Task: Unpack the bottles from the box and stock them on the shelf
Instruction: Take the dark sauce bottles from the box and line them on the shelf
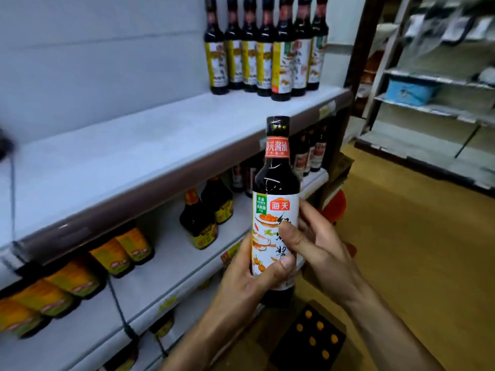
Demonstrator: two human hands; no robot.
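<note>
Bottle (276, 204) upright in the air, in front of the upper shelf (134, 145), cap level with its front edge. Left hand (249, 279) wraps the lower label, thumb across the front. Right hand (318, 245) grips higher, thumb on the label, fingers curled behind. Stocked row (265, 49) of about seven like bottles stands at the shelf's far right end; the rest of the board is bare. Box (316, 341) sits well below the shelf, several orange caps showing inside. Judged early to midway, with much left to place. Bottle is dark, glossy, slim-necked and round-shouldered, with a black wrapped cap, orange neck band and white paper label. Shelf is smooth, white, flat. Box is brown card.
</note>
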